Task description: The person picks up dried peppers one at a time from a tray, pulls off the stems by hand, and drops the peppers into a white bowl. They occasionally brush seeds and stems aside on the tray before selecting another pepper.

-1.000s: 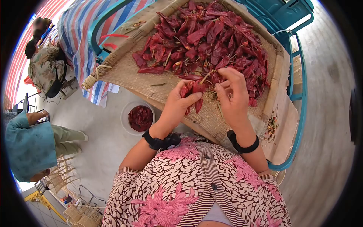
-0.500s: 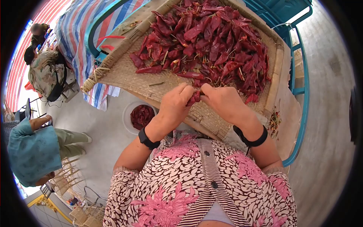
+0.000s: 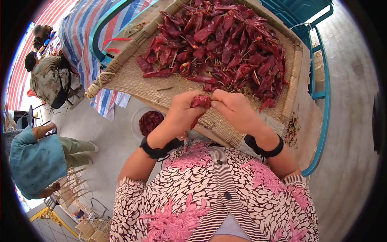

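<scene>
My left hand [image 3: 180, 114] is closed around dried red chilies [image 3: 200, 101], which stick out past the thumb and below the palm. Fingers pinched, my right hand [image 3: 235, 108] meets the chilies' right end; what lies between its fingertips is too small to tell. Both hands are over the front part of a woven tray [image 3: 161, 89]. Behind them on the tray lies a large heap of dried red chilies [image 3: 225, 44]. Below the tray at left, a clear round tub [image 3: 135, 125] holds more dark red chilies, partly hidden by my left forearm.
A teal metal frame [image 3: 321, 133] surrounds the tray. Stems and scraps [image 3: 293, 128] lie right of it. A person in a teal top [image 3: 38, 157] stands at left, with a camouflage bag [image 3: 49, 80] and striped sheet [image 3: 78, 38] beyond. Wicker pieces [image 3: 72, 189] stand at lower left.
My right hand has come down and left from above the tray to meet the chilies in my left hand. The left hand has shifted slightly left and down.
</scene>
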